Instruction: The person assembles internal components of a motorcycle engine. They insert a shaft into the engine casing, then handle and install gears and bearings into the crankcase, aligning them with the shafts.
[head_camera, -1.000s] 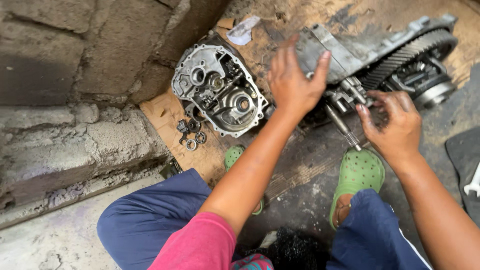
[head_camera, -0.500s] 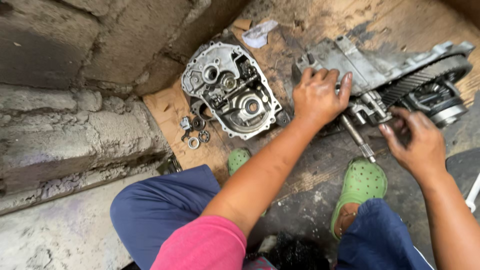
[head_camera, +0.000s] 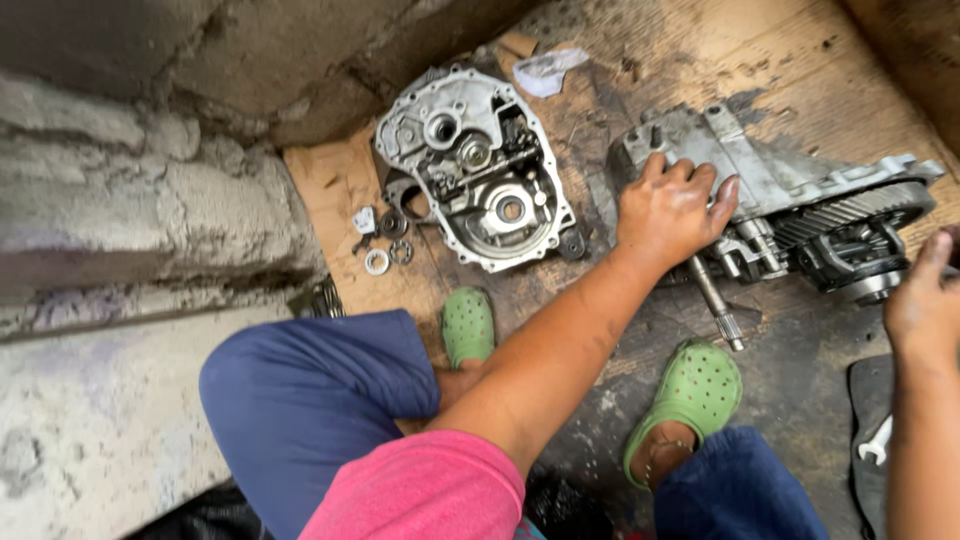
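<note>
The left hand (head_camera: 672, 212) is pressing palm-down on the grey gearbox housing (head_camera: 760, 180), fingers spread over its upper edge, bracing rather than gripping. The right hand (head_camera: 925, 300) is sitting at the frame edge beside the ring gear (head_camera: 850, 215); whether it is clasping anything cannot be told. The housing is lying on the oily wooden board (head_camera: 700, 70), with a splined shaft (head_camera: 718, 305) projecting toward the green clog (head_camera: 690, 395). A separate cover plate (head_camera: 480, 170) is lying to the left, with loose washers and bearings (head_camera: 385, 240) just beside it on cardboard.

Risks, as judged: the oily casting is liable to slip under a flat palm; the shaft may roll onto the foot; the small parts are sitting near the board edge and may scatter.
</note>
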